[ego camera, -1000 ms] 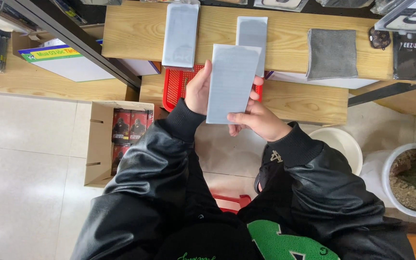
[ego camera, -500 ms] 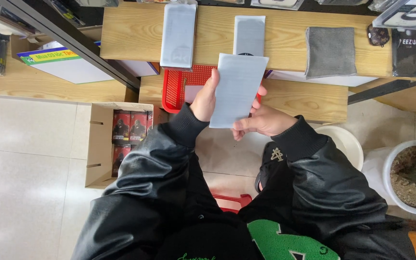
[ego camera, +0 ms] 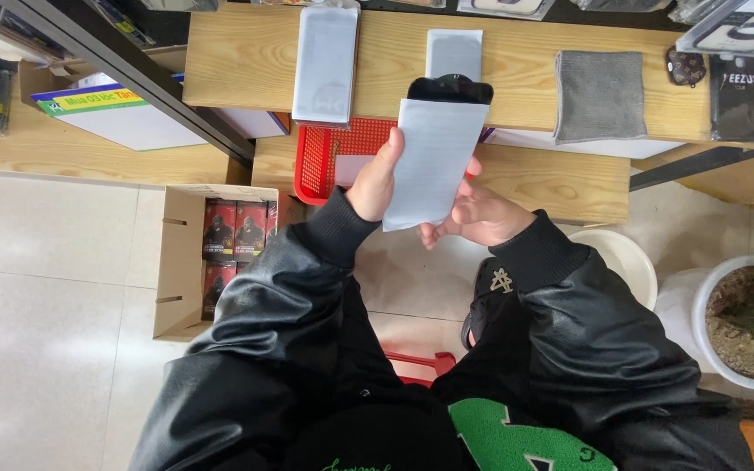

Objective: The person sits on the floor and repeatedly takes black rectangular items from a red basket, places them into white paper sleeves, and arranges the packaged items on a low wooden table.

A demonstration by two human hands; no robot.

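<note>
Head view | left hand (ego camera: 375, 181) and right hand (ego camera: 480, 215) pinch white sleeve (ego camera: 434, 161) | black phone (ego camera: 449, 89) partly out its top, not yet free | above bench (ego camera: 525, 61) front edge

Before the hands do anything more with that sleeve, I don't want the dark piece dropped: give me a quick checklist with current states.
1. Left hand grips white sleeve edge: ok.
2. Right hand supports sleeve from below: ok.
3. Black flat piece shows at sleeve's top end: ok.
4. How firmly that piece is seated inside: cannot tell.
5. Grey cloth lies flat on wooden bench: ok.
6. Red basket directly beneath the hands: not ok, offset left.
</note>
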